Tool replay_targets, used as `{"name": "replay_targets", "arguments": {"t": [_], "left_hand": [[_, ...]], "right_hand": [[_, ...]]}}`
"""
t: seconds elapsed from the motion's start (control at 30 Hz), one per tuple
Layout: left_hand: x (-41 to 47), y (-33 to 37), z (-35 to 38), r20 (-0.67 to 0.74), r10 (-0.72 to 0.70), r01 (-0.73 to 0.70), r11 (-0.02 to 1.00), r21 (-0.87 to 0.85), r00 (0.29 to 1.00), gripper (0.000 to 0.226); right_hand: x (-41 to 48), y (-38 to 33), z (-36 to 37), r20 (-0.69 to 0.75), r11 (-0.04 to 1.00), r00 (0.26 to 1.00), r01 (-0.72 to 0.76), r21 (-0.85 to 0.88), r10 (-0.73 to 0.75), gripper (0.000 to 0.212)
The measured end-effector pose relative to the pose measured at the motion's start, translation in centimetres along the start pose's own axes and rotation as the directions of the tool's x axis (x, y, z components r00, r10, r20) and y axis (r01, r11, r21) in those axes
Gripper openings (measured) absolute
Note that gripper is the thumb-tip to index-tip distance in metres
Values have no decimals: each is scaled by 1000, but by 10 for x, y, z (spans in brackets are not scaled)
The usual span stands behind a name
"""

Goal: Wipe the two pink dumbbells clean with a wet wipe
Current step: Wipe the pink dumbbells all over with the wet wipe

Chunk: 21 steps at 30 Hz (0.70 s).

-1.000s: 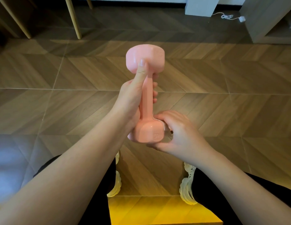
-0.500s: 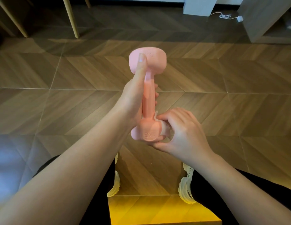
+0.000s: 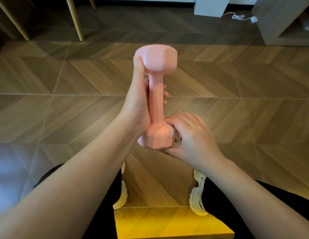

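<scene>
Pink dumbbell (image 3: 156,99) upright in mid-air above wood floor (image 3: 236,109), left hand (image 3: 138,104) clenched round its handle, thumb on top head; right hand (image 3: 190,135) pressing wet wipe (image 3: 174,135) against lower head.

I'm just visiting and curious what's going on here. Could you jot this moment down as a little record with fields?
Object held: pink dumbbell, roughly upright above the wooden floor
Left hand: wrapped around the handle, thumb on the upper head
Right hand: pressing a wet wipe against the lower head
Second dumbbell: not in view
Person: seated or crouched, pale shoes below
</scene>
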<state>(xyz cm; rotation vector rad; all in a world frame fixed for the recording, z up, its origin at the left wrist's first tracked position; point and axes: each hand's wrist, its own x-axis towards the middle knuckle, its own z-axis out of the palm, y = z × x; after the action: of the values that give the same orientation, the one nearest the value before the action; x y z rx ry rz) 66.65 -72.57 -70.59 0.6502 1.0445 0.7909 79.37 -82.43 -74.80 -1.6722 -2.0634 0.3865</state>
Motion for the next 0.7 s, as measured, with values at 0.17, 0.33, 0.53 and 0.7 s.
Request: {"name": "replay_targets", "arguments": {"t": [0.17,0.33,0.53,0.7], "left_hand": [[1,4,2,87,-43,39,998,52,995,87],[0,5,2,17,-18,15,991,134,1000,70],[-1,6,-1,-18,2,-1,997,78,1000,69],[0,8,3,65,19,-20,1000,14,998,83]], "right_hand": [[-3,-3,0,-40,995,999,-10,-102,6,57],[-6,-2,2,-151,992,989,-17,-128,-2,55],[-1,-5,3,-46,992,998,-46,-116,41,63],[1,-5,1,-77,993,993,-92,-80,86,62]]}}
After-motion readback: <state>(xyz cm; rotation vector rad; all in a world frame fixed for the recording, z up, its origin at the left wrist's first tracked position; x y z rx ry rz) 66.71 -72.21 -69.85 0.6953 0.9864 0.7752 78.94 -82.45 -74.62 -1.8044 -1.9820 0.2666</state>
